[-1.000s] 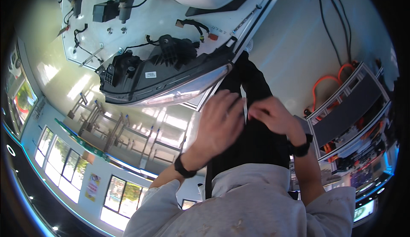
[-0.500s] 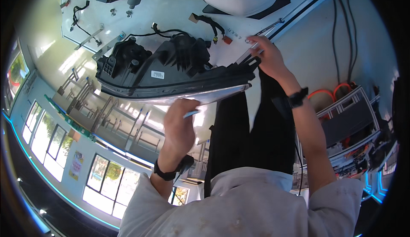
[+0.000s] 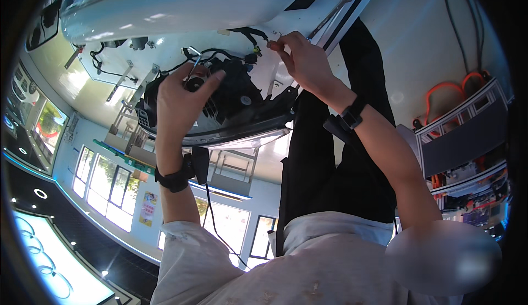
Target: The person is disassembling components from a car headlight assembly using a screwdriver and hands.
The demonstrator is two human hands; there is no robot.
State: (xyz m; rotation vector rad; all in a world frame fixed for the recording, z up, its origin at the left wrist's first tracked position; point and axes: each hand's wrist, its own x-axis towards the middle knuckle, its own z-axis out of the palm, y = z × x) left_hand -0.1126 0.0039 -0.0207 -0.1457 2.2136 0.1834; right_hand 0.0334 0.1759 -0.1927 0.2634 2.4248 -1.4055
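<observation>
A car headlight lies at the table's near edge, its black housing facing up and its clear lens toward me. My left hand is over the left part of the housing, thumb and fingers curved apart. A slim shiny metal tool sticks out past its fingers; its working end is unclear. Right of the headlight, my right hand pinches an orange-red connector at the end of a black wiring harness. Another black cable runs along the housing's back.
A wrench lies along the table's right edge. A large white car body part spans the back. Metal brackets stand at the left. On the right are a grey cart and an orange hose.
My left hand has gone from beneath the lens up over the housing. My right hand has moved left from the headlight's corner to the orange-red connector. The view has shifted.
</observation>
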